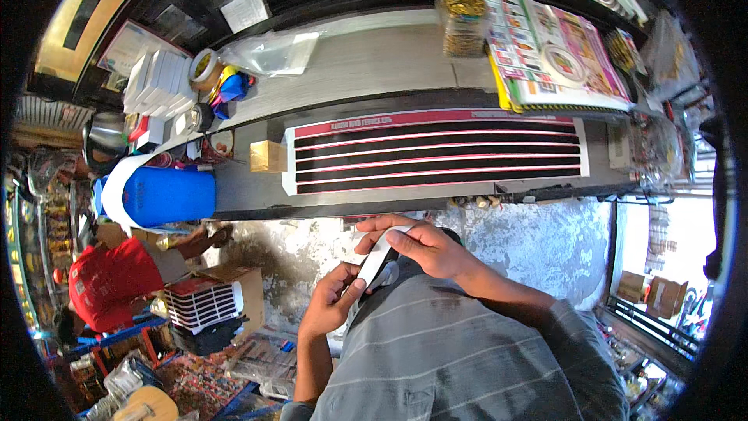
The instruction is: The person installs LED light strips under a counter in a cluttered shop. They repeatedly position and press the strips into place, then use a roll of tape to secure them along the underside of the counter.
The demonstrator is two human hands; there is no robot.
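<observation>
A narrow strip [375, 259], white on its upper face and dark along one side, is held slantwise in front of my chest. My left hand [329, 300] pinches its lower end between thumb and fingers. Near the upper end, my right hand [430, 249] grips it, the thumb on top and the fingers bent around. Beyond my hands, a long white and red sheet [436, 150] with several black bands lies flat on the counter. A small gold-coloured box [268, 157] stands beside the sheet's left end.
The grey counter [374, 51] carries a stack of white boxes [160, 82], a clear plastic bag [273, 53], colourful printed sheets [538, 47] with a tape roll [564, 65], and a blue container [171, 195]. A person in a red shirt [105, 281] is at the left, near a carton [251, 300].
</observation>
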